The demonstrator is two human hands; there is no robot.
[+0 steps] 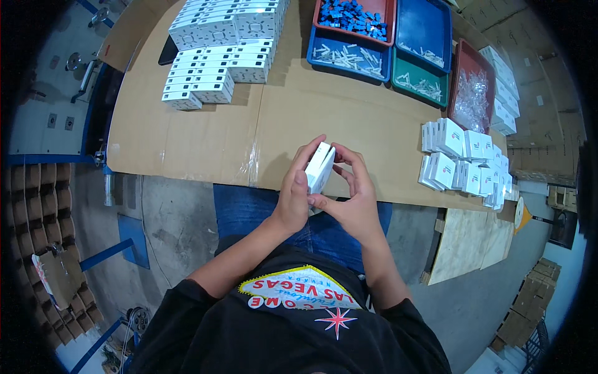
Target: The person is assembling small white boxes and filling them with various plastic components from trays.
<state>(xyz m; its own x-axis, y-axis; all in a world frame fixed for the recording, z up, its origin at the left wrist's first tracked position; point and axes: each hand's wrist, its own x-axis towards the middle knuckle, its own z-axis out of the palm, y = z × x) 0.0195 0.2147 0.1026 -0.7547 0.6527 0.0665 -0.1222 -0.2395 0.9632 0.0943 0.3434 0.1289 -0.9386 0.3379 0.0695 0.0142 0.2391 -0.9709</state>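
A small white box (319, 168) is held tilted between my two hands, just above the table's near edge. My left hand (293, 196) wraps its left side, with the fingers along the box and the thumb near its lower part. My right hand (356, 190) grips it from the right, thumb at the bottom and fingertips at the top edge. A dark gap runs along the box's upper end, and I cannot tell whether that is a lid. My fingers hide parts of its sides.
Stacked white boxes (218, 62) stand at the back left of the cardboard-covered table (187, 143). Behind are a red tray (391, 31) of blue pieces, blue and green trays of small white parts, and a red tray (460, 62) of clear bags. Smaller white boxes (470, 162) sit at right.
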